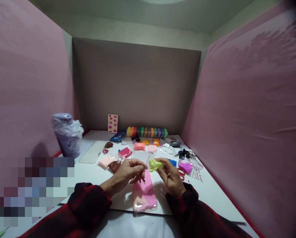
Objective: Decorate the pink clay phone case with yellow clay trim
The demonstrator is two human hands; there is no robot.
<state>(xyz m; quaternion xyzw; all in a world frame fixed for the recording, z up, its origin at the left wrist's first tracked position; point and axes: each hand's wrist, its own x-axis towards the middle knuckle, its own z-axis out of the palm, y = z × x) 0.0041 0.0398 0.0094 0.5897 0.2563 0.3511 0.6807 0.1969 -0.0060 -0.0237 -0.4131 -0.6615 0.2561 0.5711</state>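
A lump of yellow-green clay (156, 165) is pinched between the thumb and fingers of my right hand (171, 177). Close by on the left, the fingers of my left hand (128, 173) are pressed together on clear plastic (147, 161), which seems to be a thin bag or film. Below and between both hands lies a phone case (145, 195) covered in pink and peach clay, with a cutout at its near end. Small dark and yellow marks show on the case just under my left fingertips.
Packets of clay, including red (125, 152), brown (115, 166) and magenta (185, 167), surround the work area. Red scissors (181, 174) lie right. A clear case (92, 152) and a purple bottle (67, 138) stand left; colored clay pots (147, 132) line the back.
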